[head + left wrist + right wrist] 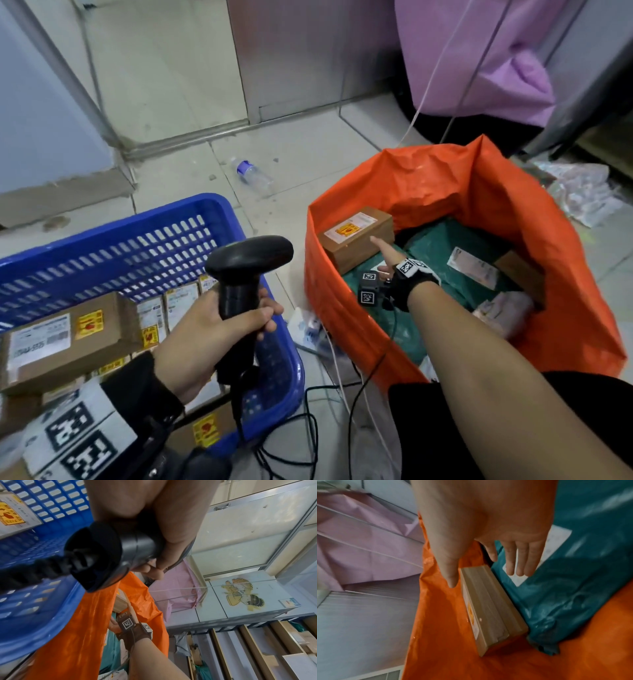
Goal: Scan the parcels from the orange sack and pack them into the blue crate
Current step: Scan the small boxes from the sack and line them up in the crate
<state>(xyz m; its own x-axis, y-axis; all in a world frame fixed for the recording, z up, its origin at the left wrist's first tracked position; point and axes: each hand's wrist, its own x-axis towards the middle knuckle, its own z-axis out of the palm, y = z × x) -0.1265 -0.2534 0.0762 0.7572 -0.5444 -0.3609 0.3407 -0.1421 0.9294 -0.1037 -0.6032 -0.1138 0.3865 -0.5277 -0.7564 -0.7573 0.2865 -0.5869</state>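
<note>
The orange sack stands open on the floor at the right. Inside it a brown cardboard parcel with a yellow label lies on a teal mailer bag. My right hand reaches into the sack with straight, spread fingers, thumb on one side of the parcel and fingers on the other; it holds nothing. My left hand grips a black barcode scanner by the handle over the blue crate, which holds several labelled boxes.
A plastic water bottle lies on the tiled floor behind the crate. Cables trail between crate and sack. A pink cloth hangs behind the sack, and loose plastic wrappers lie at the right.
</note>
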